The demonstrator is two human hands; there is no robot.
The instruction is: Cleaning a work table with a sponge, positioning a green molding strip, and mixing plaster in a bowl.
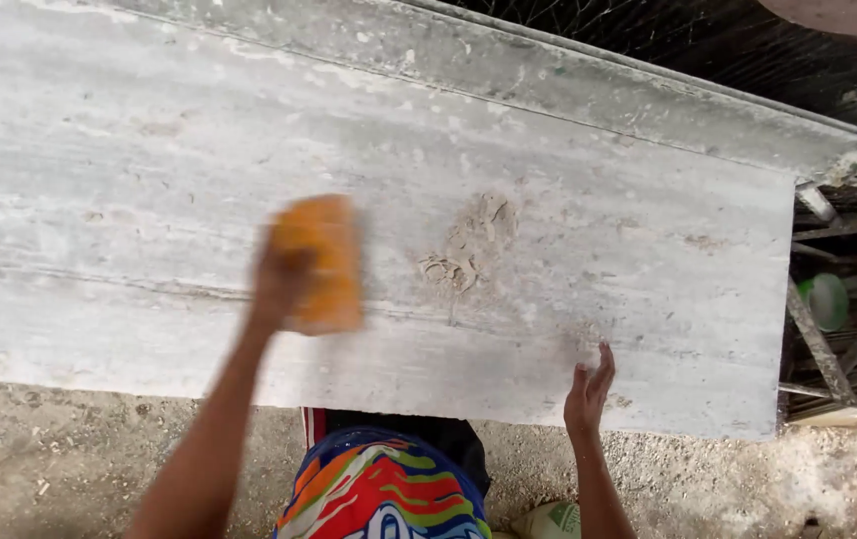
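Left hand (284, 274) is closed on an orange sponge (320, 262), pressed against the grey stone slab (149, 180). Right hand (588, 389) is laid open near the slab's lower edge. Soft and light, the sponge is best gripped across its back.

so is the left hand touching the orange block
Touching: the head view shows the left hand gripping the orange block, fingers wrapped over its edge, on the slab.
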